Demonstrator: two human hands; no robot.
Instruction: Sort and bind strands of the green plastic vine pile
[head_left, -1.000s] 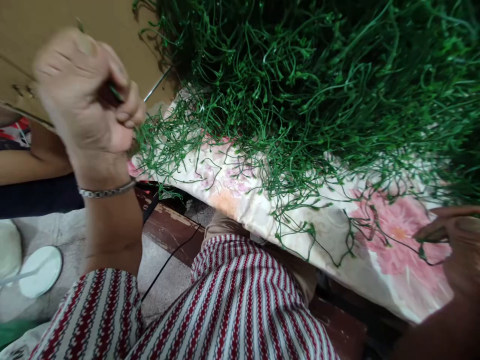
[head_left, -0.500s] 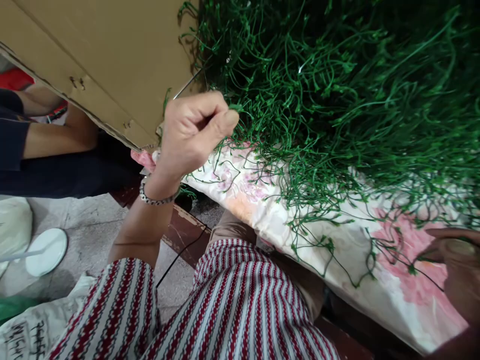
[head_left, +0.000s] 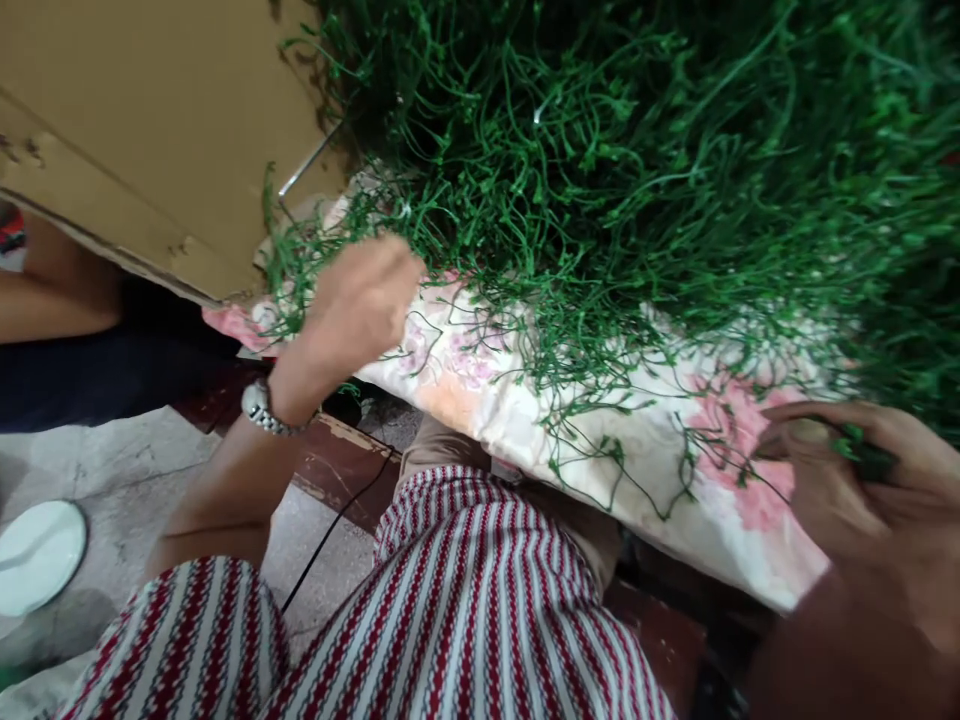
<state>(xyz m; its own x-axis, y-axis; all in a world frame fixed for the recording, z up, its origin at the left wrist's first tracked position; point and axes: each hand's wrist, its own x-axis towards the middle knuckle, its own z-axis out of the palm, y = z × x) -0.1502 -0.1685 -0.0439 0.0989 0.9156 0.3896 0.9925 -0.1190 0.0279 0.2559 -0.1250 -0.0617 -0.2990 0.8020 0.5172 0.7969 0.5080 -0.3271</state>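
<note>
A large heap of thin green stems (head_left: pixel 570 190), seemingly plastic, fills the table's far side, with loose strands trailing over the floral cloth (head_left: pixel 517 430). My left hand (head_left: pixel 364 305), a metal watch on its wrist, is closed in a fist above the cloth at the heap's left edge. Motion blurs its fingertips, so what they hold is hidden. At the right my right hand (head_left: pixel 862 500) curls its fingers by the cloth's pink flower, with a bit of green stem (head_left: pixel 851 440) showing between thumb and fingers.
A brown cardboard panel (head_left: pixel 150 130) stands at upper left, with a thin metal rod (head_left: pixel 311 160) beside it. Behind the panel shows another person's arm (head_left: pixel 60 285). A white round lid (head_left: pixel 41 555) and a black cable (head_left: pixel 337 525) are at lower left.
My left hand has turned over and shifted slightly left and down, and the green bit at its thumb no longer shows. My right hand has come further into view, curled. The view has shifted right.
</note>
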